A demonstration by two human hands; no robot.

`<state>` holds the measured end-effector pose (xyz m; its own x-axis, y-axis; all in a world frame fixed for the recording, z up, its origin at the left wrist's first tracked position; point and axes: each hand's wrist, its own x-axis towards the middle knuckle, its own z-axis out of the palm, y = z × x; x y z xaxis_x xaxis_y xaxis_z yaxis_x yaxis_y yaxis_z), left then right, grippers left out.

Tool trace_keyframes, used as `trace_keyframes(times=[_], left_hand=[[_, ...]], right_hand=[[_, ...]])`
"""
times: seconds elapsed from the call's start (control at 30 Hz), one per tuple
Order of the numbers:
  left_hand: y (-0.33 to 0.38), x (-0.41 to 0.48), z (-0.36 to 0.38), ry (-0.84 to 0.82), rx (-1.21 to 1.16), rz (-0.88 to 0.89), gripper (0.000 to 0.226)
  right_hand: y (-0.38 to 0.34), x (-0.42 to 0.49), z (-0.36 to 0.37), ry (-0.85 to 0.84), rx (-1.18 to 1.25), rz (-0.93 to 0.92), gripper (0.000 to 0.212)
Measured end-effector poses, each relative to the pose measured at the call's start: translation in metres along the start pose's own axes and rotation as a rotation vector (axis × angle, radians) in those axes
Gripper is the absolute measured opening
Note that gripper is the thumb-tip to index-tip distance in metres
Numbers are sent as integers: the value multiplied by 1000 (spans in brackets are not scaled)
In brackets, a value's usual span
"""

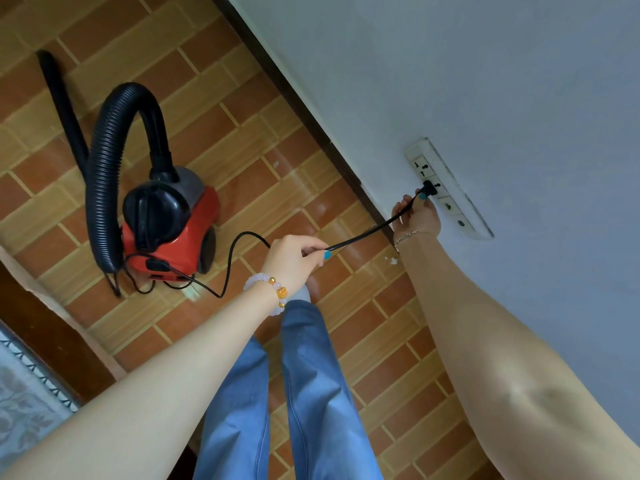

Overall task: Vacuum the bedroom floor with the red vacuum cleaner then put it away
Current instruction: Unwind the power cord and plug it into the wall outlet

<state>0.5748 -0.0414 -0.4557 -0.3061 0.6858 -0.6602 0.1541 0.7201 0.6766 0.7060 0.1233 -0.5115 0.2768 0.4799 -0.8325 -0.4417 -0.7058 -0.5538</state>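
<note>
Right grip (415, 216) pinches plug (428, 188) at socket strip (420, 164). Left grip (294, 252) clamps cord (363, 233). Red vacuum cleaner (173, 233) stands beyond left grip. Plugging or unplugging: unclear. Stowing outstanding.

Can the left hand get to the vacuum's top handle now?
Probably, once freed: the left hand pinches the cord, but only floor and slack cord lie between it and the handle on the red vacuum cleaner.
</note>
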Motion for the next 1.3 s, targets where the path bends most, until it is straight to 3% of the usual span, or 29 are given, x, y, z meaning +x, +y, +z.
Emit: trace_keyframes(times=[0.23, 0.3, 0.47, 0.57, 0.67, 0.77, 0.87, 1.0, 1.1, 1.3], left_hand=[[-3, 6, -2, 2, 30, -6, 17], [-5, 6, -1, 4, 18, -14, 17], [-10, -1, 4, 5, -48, -32, 17], [-13, -5, 5, 8, -63, -31, 20], [-20, -13, -3, 13, -94, -8, 27], [-37, -28, -21, 94, -129, -55, 30], [-68, -48, -44, 208, -180, -147, 26], [-114, -80, -82, 356, -254, -246, 23], [-145, -99, -107, 453, -342, -281, 21], [-195, -122, -151, 546, -435, -293, 22]], right_hand=[[-2, -8, -3, -75, -31, 46, 16], [-7, -13, -8, -115, -85, 89, 9], [-11, -33, -16, -190, -274, 184, 19], [2, -57, -19, -214, -373, 242, 10], [23, -72, -27, -178, -668, 234, 15], [45, -99, -38, -103, -1029, 55, 12], [70, -137, -40, -266, -1082, -100, 16], [109, -172, -15, -473, -1118, -19, 15], [141, -188, 9, -598, -1168, -58, 21], [206, -222, 41, -701, -1243, -70, 21]])
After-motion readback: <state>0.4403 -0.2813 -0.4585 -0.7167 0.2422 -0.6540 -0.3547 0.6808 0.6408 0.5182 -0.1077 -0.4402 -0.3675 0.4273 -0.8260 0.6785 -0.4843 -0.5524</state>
